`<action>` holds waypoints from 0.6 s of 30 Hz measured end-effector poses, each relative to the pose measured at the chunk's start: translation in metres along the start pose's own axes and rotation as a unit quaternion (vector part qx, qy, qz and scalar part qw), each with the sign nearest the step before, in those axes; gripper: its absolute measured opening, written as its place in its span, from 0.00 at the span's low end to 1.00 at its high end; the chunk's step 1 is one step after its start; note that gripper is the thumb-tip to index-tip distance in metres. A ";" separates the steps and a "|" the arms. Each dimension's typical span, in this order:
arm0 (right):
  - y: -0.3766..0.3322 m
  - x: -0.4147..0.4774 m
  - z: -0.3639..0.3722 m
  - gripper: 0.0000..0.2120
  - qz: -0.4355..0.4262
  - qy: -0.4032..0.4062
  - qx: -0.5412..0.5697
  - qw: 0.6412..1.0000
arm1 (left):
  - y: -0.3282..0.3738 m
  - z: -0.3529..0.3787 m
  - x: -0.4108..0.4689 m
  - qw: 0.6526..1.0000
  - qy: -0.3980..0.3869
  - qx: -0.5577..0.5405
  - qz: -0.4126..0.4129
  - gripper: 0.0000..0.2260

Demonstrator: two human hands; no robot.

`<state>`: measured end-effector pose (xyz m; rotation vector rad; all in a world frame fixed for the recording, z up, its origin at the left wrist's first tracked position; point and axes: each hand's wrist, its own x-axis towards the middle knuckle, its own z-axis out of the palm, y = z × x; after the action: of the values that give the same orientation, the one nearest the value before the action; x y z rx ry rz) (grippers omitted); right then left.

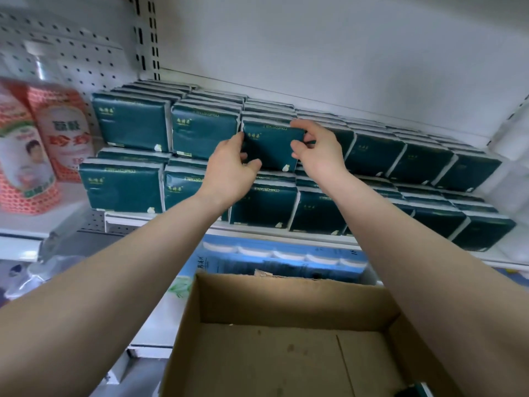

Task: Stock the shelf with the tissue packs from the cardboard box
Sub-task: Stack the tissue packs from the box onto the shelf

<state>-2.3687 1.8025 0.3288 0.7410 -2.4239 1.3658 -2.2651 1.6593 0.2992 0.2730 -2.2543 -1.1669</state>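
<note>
Pinching pack (272, 146): left hand (229, 173), right hand (322, 151)

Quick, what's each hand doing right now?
The left hand grips the tissue pack by its left edge.
The right hand pinches its right edge.

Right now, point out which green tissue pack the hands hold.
The upper-row front tissue pack, third stack from the left: only it is gripped by the left hand and right hand.
</note>
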 end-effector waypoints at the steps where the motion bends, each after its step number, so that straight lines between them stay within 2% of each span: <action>1: 0.003 0.001 0.003 0.19 0.002 -0.001 -0.001 1.000 | -0.002 0.002 0.002 1.000 -0.002 0.011 0.001 0.24; 4: 0.007 0.003 0.006 0.23 0.011 -0.010 -0.005 1.000 | -0.005 0.006 0.004 1.000 -0.003 0.024 -0.001 0.20; 10: 0.005 -0.006 -0.004 0.28 0.016 -0.019 0.021 0.999 | 0.003 0.008 -0.004 0.999 0.008 0.036 0.016 0.19; 13: 0.003 -0.020 -0.017 0.27 0.016 -0.007 0.021 1.000 | 0.011 0.010 -0.012 1.000 0.005 0.023 0.017 0.23; 18: 0.008 -0.051 -0.050 0.22 0.012 -0.005 -0.008 1.000 | 0.031 0.020 -0.032 0.999 0.010 -0.003 0.049 0.21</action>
<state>-2.3319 1.8636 0.3260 0.7168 -2.4566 1.3524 -2.2480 1.7048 0.3026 0.1682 -2.2202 -1.1139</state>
